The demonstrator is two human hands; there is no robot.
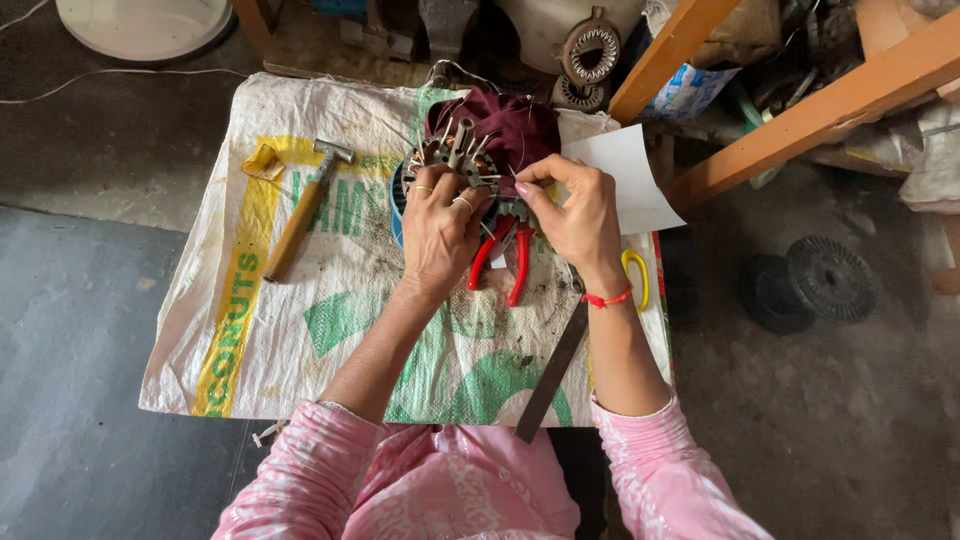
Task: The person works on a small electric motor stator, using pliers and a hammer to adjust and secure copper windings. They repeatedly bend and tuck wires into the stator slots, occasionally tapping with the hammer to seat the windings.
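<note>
Left hand (437, 232) steadies the toothed metal stator (455, 160); right hand (572, 212) grip pinches thin wire, probably mid-winding; threading needs a steady pull.

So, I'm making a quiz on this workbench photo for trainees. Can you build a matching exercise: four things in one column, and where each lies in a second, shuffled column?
Things:
1. hammer
2. red-handled pliers
3. white paper sheet
4. flat metal file

Places:
A. under the right forearm, slanting off the sack's near edge
B. left of the left hand, on the sack's yellow stripe
C. beyond the right hand, at the sack's right edge
D. between the two hands

Pairs: 1-B, 2-D, 3-C, 4-A
</note>
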